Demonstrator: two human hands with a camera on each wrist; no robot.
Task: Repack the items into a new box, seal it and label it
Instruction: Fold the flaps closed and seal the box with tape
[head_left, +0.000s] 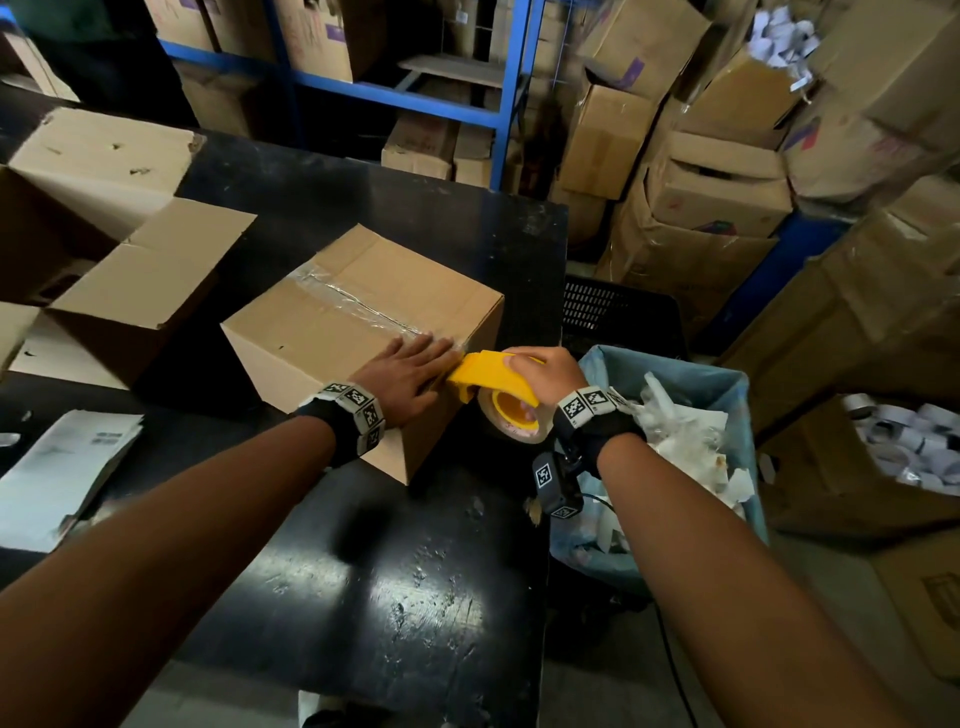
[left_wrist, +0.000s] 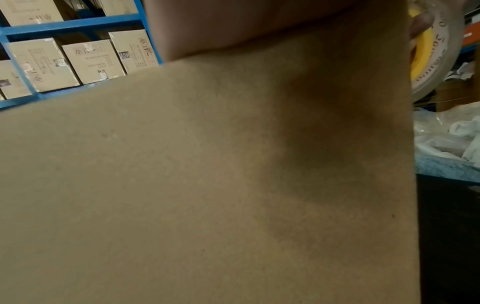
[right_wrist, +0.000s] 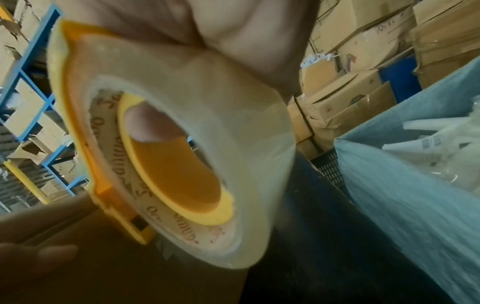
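Black table (head_left: 374, 571), glossy, scuffed and scratched, glare patch near the front edge. Warehouse room: blue shelving (head_left: 395, 93) behind the table stacked with cartons, more crushed cartons (head_left: 717, 197) piled on the right, some stuffed with white paper scraps. Bin (head_left: 737, 384) with a blue liner just beside the table's right edge, full of white paper and plastic waste; black mesh crate (head_left: 597, 306) behind it. On the table's left: an open box (head_left: 140, 280) with its flaps up, and a flattened printed sheet (head_left: 57, 467) near the front left corner.

Box (head_left: 332, 322) sits mid-table, toward the right edge, turned at an angle. Plain brown cardboard, flaps closed, clear tape (head_left: 358, 304) running along the top seam, wrinkled and shiny; it reaches the near right edge.

Left hand (head_left: 405, 374) lies flat on the box top at the near right corner, fingers (head_left: 421, 347) straight and close together, pressing over the tape end. Left wrist view is mostly cardboard, blurred.

Right hand (head_left: 545, 371) grips the yellow tape dispenser (head_left: 493, 379), fingers curled around the handle, one fingertip visible inside the roll core in the right wrist view. Dispenser's front edge touches the box's top right edge, right beside the left fingertips. Roll (right_wrist: 197, 164) is clear tape on a printed core, hanging off the box side, above the table.
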